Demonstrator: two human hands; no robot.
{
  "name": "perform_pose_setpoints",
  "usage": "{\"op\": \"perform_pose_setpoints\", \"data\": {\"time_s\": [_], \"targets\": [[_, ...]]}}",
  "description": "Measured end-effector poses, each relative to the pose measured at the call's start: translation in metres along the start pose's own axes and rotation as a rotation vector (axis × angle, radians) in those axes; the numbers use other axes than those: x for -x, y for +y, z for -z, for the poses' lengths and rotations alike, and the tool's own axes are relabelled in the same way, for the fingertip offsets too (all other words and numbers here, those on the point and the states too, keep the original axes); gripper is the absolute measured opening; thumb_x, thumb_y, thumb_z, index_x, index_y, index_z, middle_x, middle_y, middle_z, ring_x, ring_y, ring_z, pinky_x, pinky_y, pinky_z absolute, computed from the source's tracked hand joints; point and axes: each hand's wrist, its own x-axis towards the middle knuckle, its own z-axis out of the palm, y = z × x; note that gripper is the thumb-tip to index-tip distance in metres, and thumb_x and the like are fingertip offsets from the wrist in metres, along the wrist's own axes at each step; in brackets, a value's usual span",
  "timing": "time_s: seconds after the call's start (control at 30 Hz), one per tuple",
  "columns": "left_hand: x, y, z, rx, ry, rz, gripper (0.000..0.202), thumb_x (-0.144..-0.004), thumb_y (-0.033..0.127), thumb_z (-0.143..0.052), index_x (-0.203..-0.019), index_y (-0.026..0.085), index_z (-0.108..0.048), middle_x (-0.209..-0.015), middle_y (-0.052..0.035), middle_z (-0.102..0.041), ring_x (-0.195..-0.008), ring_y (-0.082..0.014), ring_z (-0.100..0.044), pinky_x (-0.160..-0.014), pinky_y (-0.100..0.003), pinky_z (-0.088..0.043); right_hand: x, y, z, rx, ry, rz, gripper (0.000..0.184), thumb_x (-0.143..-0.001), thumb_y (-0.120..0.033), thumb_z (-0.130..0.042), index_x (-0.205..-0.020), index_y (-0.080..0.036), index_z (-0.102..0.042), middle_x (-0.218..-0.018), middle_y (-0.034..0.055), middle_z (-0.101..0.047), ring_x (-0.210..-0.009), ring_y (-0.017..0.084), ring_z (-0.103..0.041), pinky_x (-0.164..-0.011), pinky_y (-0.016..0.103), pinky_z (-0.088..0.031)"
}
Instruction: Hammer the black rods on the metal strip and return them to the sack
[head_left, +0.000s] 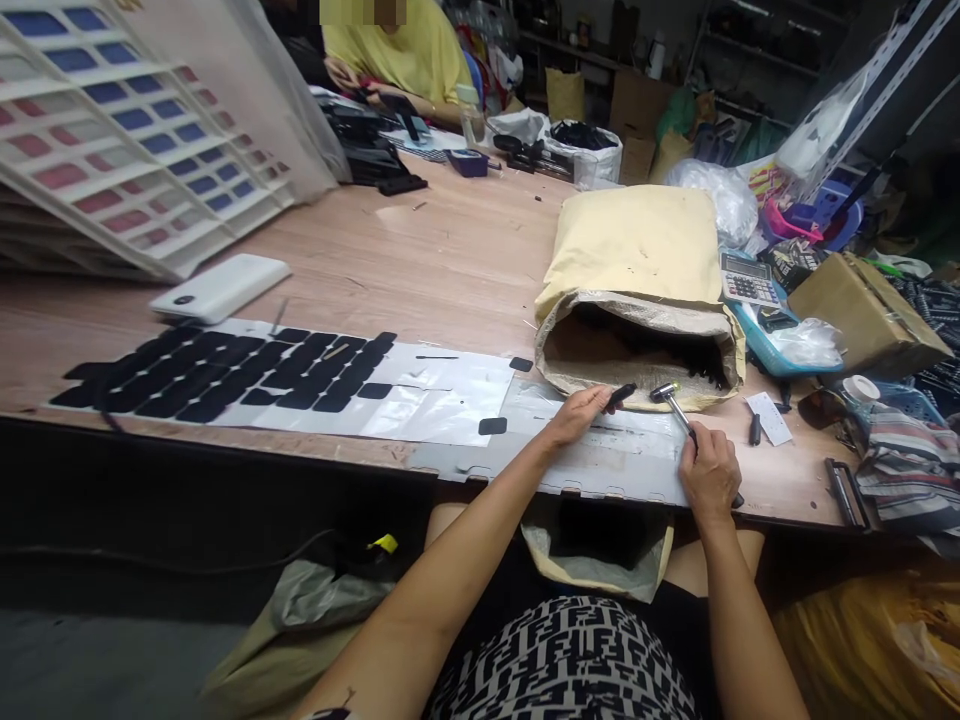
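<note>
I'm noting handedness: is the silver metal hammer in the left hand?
No: the right hand holds the silver metal hammer; the left hand holds a small black piece.

The worktop (465, 250) is softly lit, glare is caught by the white sheet (442, 405), and shelves (765, 62) beyond the far edge are shadowed.

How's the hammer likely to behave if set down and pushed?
Probably stiff: the hammer has a straight, shiny, metal-looking shaft. Likely head-heavy, since a thicker head sits on that slim shaft. It may pivot rather than roll, as the head sticks out crosswise.
</note>
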Motion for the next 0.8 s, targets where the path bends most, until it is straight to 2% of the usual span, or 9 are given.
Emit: {"op": "perform_pose_setpoints", "data": {"time_s": [0.1,0.23,0.37,0.47,0.53,0.7,0.8], "targets": [[0.000,-0.002,0.001,0.109,0.064,0.049,0.060,-0.088,0.070,-0.048,-0.085,0.014,-0.071,-0.080,-0.0064,-0.067,-0.075,-0.0184,-0.058,-0.076,-0.032,-0.047,0.000,-0.001,0.001,0.010,-0.018,-0.009,0.027,-0.094,-0.022,-0.052,-0.116,-0.021,-0.068,-0.091,0.0063,-0.061,-0.084,0.022,-0.049,-0.075,0.031,-0.035],[0.002,-0.004,0.002,0.201,0.118,0.092,0.055,-0.088,0.066,-0.053,-0.084,0.014,-0.071,-0.078,-0.0062,-0.067,-0.072,-0.0168,-0.056,-0.073,-0.030,-0.045,0.002,-0.003,0.002,0.008,-0.040,-0.015,0.027,-0.094,-0.021,-0.051,-0.116,-0.022,-0.067,-0.092,0.0065,-0.059,-0.085,0.022,-0.048,-0.075,0.032,-0.035],[0.003,-0.004,0.002,0.209,0.134,0.108,0.053,-0.087,0.064,-0.055,-0.085,0.014,-0.072,-0.079,-0.0070,-0.067,-0.073,-0.0176,-0.057,-0.074,-0.031,-0.046,0.003,-0.003,0.002,0.010,-0.062,-0.023,0.028,-0.094,-0.020,-0.051,-0.117,-0.022,-0.066,-0.093,0.0064,-0.058,-0.086,0.022,-0.046,-0.075,0.032,-0.034],[0.010,0.006,0.003,0.177,0.108,0.105,0.053,-0.088,0.064,-0.054,-0.086,0.014,-0.071,-0.084,-0.0078,-0.068,-0.076,-0.0185,-0.058,-0.075,-0.031,-0.046,0.005,-0.003,0.002,0.012,-0.071,-0.034,0.029,-0.093,-0.021,-0.051,-0.119,-0.022,-0.065,-0.093,0.0064,-0.058,-0.086,0.022,-0.046,-0.075,0.031,-0.034],[0.022,0.018,0.003,0.102,0.003,0.074,0.052,-0.092,0.062,-0.051,-0.087,0.014,-0.071,-0.089,-0.0082,-0.068,-0.082,-0.0197,-0.059,-0.079,-0.032,-0.046,0.006,-0.002,0.000,0.018,-0.078,-0.039,0.030,-0.093,-0.021,-0.052,-0.120,-0.022,-0.065,-0.093,0.0063,-0.058,-0.087,0.022,-0.046,-0.074,0.031,-0.034],[0.078,0.047,-0.007,-0.225,-0.492,-0.034,0.035,-0.097,0.047,-0.052,-0.096,0.018,-0.072,-0.092,-0.0057,-0.066,-0.088,-0.0195,-0.060,-0.083,-0.031,-0.047,0.007,-0.002,-0.001,0.029,-0.101,-0.052,0.031,-0.093,-0.020,-0.053,-0.122,-0.023,-0.065,-0.093,0.0059,-0.058,-0.088,0.022,-0.047,-0.074,0.031,-0.034],[0.106,0.051,-0.019,-0.462,-0.563,-0.110,0.021,-0.094,0.038,-0.059,-0.096,0.022,-0.073,-0.089,-0.0053,-0.066,-0.089,-0.0205,-0.058,-0.084,-0.033,-0.046,0.007,-0.003,0.000,0.032,-0.109,-0.055,0.032,-0.094,-0.020,-0.051,-0.122,-0.022,-0.065,-0.093,0.0065,-0.058,-0.087,0.022,-0.047,-0.073,0.032,-0.034]]}}
